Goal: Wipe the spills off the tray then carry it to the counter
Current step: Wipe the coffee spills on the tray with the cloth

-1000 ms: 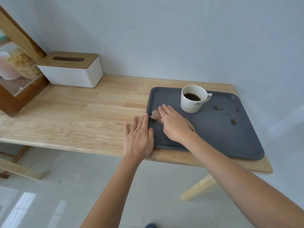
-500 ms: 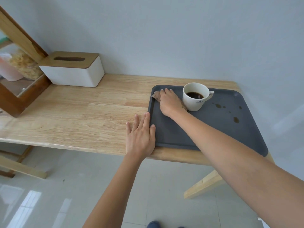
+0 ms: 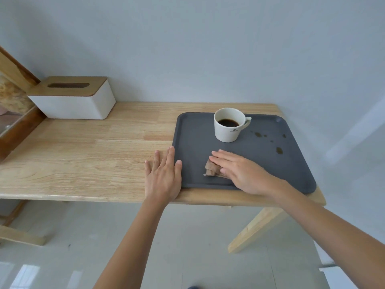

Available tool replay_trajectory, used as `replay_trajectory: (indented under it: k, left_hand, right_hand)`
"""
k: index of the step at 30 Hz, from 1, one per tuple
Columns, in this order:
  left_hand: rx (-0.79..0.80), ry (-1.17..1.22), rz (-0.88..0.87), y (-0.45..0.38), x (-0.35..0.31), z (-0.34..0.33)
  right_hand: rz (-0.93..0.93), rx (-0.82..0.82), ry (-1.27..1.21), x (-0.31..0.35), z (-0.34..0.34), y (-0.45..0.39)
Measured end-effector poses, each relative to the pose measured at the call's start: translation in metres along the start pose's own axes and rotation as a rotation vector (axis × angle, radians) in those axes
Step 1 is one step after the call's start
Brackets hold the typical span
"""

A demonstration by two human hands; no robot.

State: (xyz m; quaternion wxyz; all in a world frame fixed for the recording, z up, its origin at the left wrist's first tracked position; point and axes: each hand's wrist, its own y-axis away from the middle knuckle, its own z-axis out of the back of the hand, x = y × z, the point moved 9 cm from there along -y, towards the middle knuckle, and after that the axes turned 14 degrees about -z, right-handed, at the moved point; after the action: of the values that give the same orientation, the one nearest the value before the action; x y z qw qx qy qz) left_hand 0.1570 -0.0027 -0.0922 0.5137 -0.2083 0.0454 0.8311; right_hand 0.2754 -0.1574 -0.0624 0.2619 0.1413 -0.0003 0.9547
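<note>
A dark grey tray (image 3: 194, 130) lies on the right end of the wooden table (image 3: 87, 155). A white cup of coffee (image 3: 229, 125) stands on its far middle. Several brown coffee spots (image 3: 279, 150) dot the tray's right part. My right hand (image 3: 239, 171) lies flat on a brown stained tissue (image 3: 211, 170) near the tray's front edge, pressing it down. My left hand (image 3: 163, 176) rests flat on the table, fingers apart, its thumb touching the tray's left rim.
A white tissue box with a wooden lid (image 3: 73, 99) stands at the back left of the table. A wooden frame with a glass pane (image 3: 14, 113) is at the far left. The wall runs right behind the table.
My right hand has slid the tissue from the tray's far left corner back toward the front edge. The left hand has stayed against the tray's left rim.
</note>
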Motion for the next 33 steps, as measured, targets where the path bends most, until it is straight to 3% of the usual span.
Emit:
replay_trajectory:
  k: [5, 8, 12, 18, 21, 26, 30, 33]
  left_hand:
    - [0.022, -0.009, -0.023, -0.003, -0.004, -0.001]
    - [0.029, -0.009, -0.017, -0.004, -0.005, 0.0]
    - [0.026, -0.018, 0.011, -0.004, -0.003, 0.001]
    - [0.052, -0.081, 0.042, -0.004, -0.002, 0.001]
    - [0.083, -0.137, 0.03, -0.007, -0.005, 0.001]
    - [0.104, -0.192, 0.066, -0.014, -0.021, 0.0]
    - [0.047, -0.13, -0.026, -0.023, -0.075, -0.014]
    - [0.1, -0.114, -0.099, -0.026, -0.104, -0.035]
  right_hand:
    - [-0.261, -0.115, -0.055, -0.064, 0.017, 0.0]
    - [-0.392, -0.197, 0.002, -0.06, 0.017, -0.015]
    - [-0.316, -0.246, 0.011, -0.028, 0.016, -0.023]
    - [-0.083, 0.0, -0.103, -0.031, 0.008, 0.015]
    - [-0.125, -0.006, -0.167, -0.063, 0.024, 0.033]
    - [-0.366, -0.207, -0.152, -0.1, 0.038, 0.031]
    - [-0.308, -0.222, -0.182, -0.085, 0.029, 0.029]
    - [-0.258, -0.181, -0.183, -0.089, 0.029, 0.035]
